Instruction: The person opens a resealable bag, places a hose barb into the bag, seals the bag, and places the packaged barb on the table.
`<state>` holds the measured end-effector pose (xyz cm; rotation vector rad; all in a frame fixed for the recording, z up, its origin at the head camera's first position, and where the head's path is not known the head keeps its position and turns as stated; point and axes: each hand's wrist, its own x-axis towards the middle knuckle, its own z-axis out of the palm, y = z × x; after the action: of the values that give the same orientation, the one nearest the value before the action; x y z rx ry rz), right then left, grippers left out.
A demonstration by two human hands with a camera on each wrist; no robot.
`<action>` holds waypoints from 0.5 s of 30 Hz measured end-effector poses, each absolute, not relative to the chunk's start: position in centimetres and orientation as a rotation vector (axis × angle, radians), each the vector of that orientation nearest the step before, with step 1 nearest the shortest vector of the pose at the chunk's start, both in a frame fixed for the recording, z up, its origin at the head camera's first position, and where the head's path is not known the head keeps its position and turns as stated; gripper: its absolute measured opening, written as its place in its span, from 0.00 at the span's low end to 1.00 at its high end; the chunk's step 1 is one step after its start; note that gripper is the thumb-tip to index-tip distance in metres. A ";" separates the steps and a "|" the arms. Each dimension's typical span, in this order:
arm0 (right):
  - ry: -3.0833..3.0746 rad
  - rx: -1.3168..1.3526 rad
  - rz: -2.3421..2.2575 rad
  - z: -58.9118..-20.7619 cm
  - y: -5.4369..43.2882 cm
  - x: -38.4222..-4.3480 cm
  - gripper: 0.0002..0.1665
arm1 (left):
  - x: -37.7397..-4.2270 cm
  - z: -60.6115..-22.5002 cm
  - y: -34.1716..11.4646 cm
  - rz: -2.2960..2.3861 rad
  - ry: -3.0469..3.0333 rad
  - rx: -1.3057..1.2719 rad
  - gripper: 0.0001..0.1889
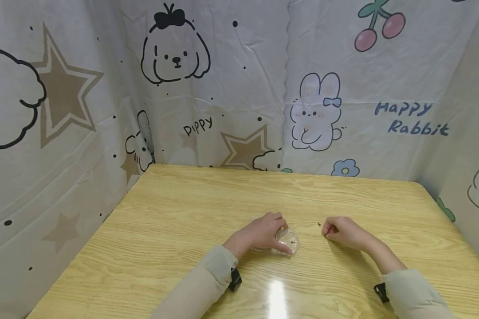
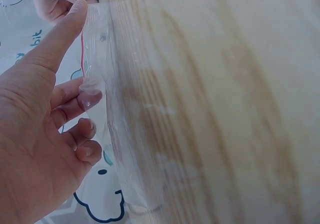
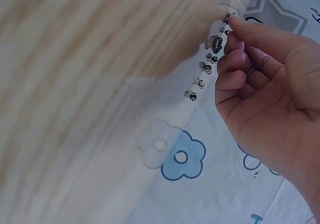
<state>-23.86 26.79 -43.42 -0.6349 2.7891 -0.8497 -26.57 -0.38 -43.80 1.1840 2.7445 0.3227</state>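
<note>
My left hand (image 1: 263,232) holds a clear plastic zip bag (image 1: 290,239) low over the table. In the left wrist view, the thumb lies at one end of the bag's red-lined mouth (image 2: 82,49) and the fingers touch it further along. A small dark speck shows inside the bag. To the right, my right hand (image 1: 345,231) rests at the tabletop with its fingers curled. Its thumb and fingertip pinch a small shiny metal piece (image 3: 229,18), too small to tell its kind. Several similar metal pieces (image 3: 205,68) lie on the table beside these fingers.
The wooden table (image 1: 207,195) has a light glare near its front. A printed cloth (image 1: 239,88) with cartoon animals and stars hangs behind it and along both sides. One dark little piece (image 1: 319,224) sits on the wood between the two hands.
</note>
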 end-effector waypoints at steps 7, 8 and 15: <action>2.791 -0.593 -0.824 -43.4 26.7 -23.8 0.04 | -26.5 -43.7 -0.4 0.316 2.742 1.172 0.37; 2.794 -0.584 -0.820 -43.4 26.7 -23.8 0.04 | -26.5 -43.7 -0.4 0.310 2.743 1.172 0.37; 2.782 -0.589 -0.795 -43.4 26.8 -23.9 0.04 | -26.5 -43.6 -0.4 0.317 2.741 1.161 0.37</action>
<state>-23.89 26.82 -43.37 -0.5894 2.7817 -0.7952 -26.51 -0.36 -43.63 1.1611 2.7409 0.3169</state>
